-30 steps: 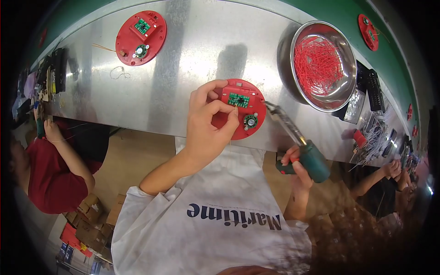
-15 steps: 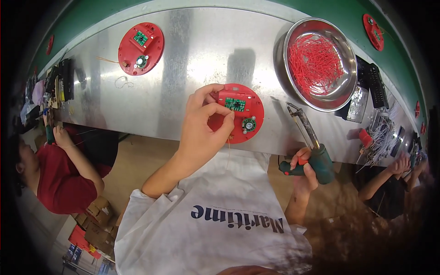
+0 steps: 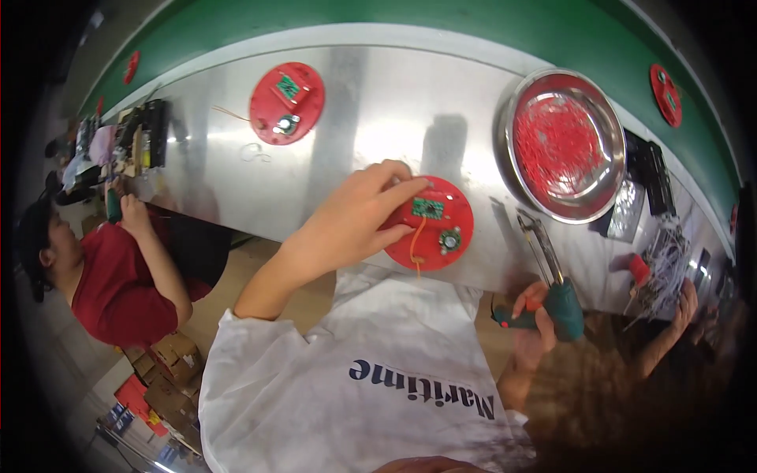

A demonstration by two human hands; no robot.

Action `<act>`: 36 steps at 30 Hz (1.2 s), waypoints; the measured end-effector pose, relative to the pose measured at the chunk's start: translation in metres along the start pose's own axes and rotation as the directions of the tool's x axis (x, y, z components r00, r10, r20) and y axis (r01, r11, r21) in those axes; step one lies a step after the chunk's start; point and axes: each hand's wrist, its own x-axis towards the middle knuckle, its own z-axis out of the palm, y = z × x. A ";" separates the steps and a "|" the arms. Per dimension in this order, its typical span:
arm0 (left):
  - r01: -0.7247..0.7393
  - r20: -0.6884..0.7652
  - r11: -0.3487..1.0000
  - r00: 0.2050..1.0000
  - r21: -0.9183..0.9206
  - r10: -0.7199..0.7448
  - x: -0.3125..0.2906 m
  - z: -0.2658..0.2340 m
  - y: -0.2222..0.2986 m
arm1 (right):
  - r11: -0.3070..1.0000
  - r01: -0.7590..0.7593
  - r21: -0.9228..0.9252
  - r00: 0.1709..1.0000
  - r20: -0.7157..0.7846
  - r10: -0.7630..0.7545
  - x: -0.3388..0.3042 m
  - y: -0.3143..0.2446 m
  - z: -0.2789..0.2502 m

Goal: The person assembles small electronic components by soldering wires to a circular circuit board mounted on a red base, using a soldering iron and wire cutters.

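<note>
A round red plastic housing [image 3: 456, 213] lies at the near edge of the metal bench, with a green circuit board [image 3: 428, 208] and a small round part with a green rim [image 3: 450, 240] on it. An orange wire [image 3: 423, 235] runs from the board toward the housing's near rim. My left hand [image 3: 359, 206] grips the housing's left side, thumb on the near side and fingers on the far side; its undersides are hidden. Right of it, my right hand [image 3: 536, 314] is closed round the red-trigger handle of a green soldering gun [image 3: 562, 309], whose metal tip points away over the bench.
A steel bowl [image 3: 617, 169] of short red wires stands at the far right. Another red housing [image 3: 303, 79] lies far left on the bench [image 3: 378, 102]. White wires [image 3: 666, 256] heap at right. Co-workers sit on both sides, one in a red shirt [image 3: 118, 288] at left.
My left hand has let go of its pinch near the circuit board and shifted to the housing's left side, uncovering the orange wire. The whole view has shifted; the soldering gun stays in my right hand.
</note>
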 end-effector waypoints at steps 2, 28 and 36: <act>-0.024 0.033 0.999 0.999 0.045 0.023 0.010 -0.010 -0.011 | 0.999 0.018 0.031 0.999 0.037 -0.020 0.001 0.002 -0.001; 0.316 -0.006 0.805 0.932 0.503 -0.362 0.101 -0.025 0.048 | 0.958 0.129 0.256 0.991 -0.054 -0.119 0.003 0.017 -0.003; -0.454 0.106 0.664 0.862 0.594 0.495 0.161 0.001 0.039 | 0.939 0.143 0.311 0.989 -0.072 -0.127 0.002 0.018 -0.002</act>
